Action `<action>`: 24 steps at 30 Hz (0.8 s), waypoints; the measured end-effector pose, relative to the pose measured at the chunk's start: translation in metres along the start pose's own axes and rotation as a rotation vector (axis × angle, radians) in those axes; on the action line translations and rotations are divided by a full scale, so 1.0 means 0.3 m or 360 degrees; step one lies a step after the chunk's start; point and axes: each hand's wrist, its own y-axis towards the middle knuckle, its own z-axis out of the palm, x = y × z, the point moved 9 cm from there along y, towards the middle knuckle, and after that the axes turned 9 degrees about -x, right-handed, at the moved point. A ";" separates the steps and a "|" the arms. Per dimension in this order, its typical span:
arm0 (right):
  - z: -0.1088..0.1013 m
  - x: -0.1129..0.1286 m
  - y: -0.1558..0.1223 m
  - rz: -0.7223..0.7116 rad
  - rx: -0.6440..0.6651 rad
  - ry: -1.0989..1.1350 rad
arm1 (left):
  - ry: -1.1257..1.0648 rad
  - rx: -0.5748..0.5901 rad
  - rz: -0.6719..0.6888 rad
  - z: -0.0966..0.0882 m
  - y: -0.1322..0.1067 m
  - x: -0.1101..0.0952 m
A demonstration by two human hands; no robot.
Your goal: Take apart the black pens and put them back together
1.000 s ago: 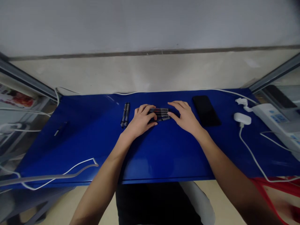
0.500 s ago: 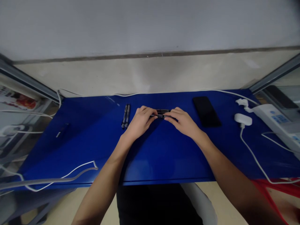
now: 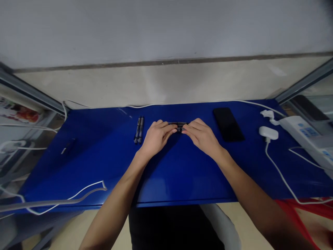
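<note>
Both my hands meet over the middle of the blue table [image 3: 182, 173]. My left hand [image 3: 155, 137] pinches the left end of a dark pen [image 3: 179, 130], which lies crosswise. The fingers of my right hand [image 3: 202, 135] are closed on the same pen's right end. Just behind it, another dark pen [image 3: 178, 123] lies parallel, its ends partly covered by my fingers. Left of my left hand, two dark pens [image 3: 139, 130] lie side by side, pointing away from me.
A black phone [image 3: 229, 124] lies right of my right hand. Farther right are a small white case [image 3: 268, 133] on a cable and a white power strip [image 3: 299, 126]. A small dark object [image 3: 68, 146] and a white cable [image 3: 85, 189] lie at left.
My fingers have closed in a little over the pen between them, with the right fingertips lower on it. The other things on the table stay where they were.
</note>
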 end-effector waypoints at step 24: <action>0.007 -0.068 -0.006 0.0598 -0.0074 0.0555 | -0.0039 0.0046 -0.0120 0.006 0.001 0.031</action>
